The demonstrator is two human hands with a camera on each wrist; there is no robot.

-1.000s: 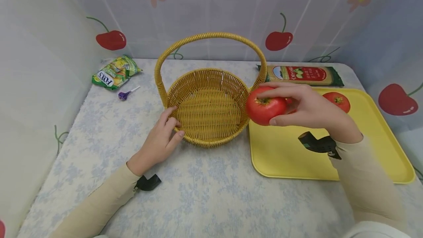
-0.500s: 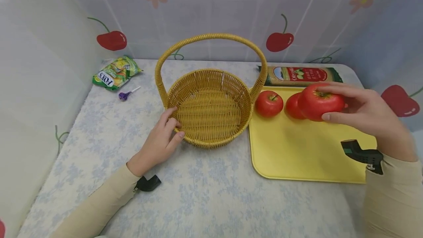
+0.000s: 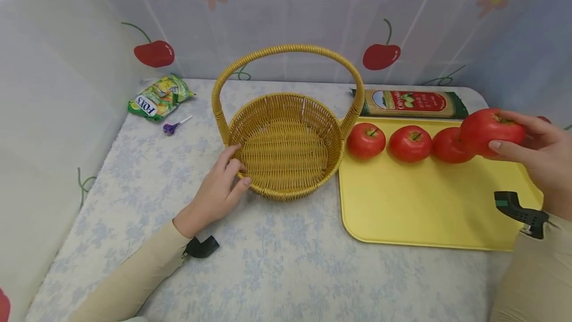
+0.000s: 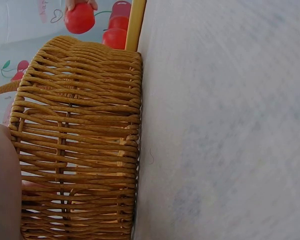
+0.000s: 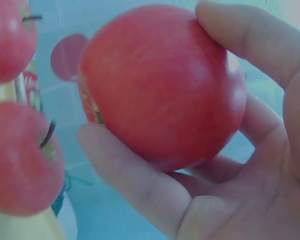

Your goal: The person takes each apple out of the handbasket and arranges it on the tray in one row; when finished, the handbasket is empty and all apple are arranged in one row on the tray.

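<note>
A yellow wicker basket (image 3: 286, 195) with a tall arched handle stands on the table, and nothing lies inside it. My left hand (image 3: 216, 188) holds its near left rim, fingers bent over the edge. In the left wrist view, the basket's woven side (image 4: 80, 130) fills the middle and the hand (image 4: 2, 185) shows only in part. My right hand (image 3: 542, 150) grips a large red apple (image 3: 489, 133) over the right part of the yellow tray (image 3: 424, 212). Thumb and fingers wrap that apple (image 5: 160, 85) in the right wrist view.
Along the tray's back edge sit three red apples, a left one (image 3: 366, 141), a middle one (image 3: 410, 143) and a right one (image 3: 449, 145) partly covered. Behind lies a spaghetti pack (image 3: 413, 103). A green candy bag (image 3: 161, 97) and a purple lollipop (image 3: 170, 128) lie at back left.
My right hand has carried the apple rightward from beside the basket to the tray's right side, uncovering the apples on the tray. The left hand and the basket have stayed put.
</note>
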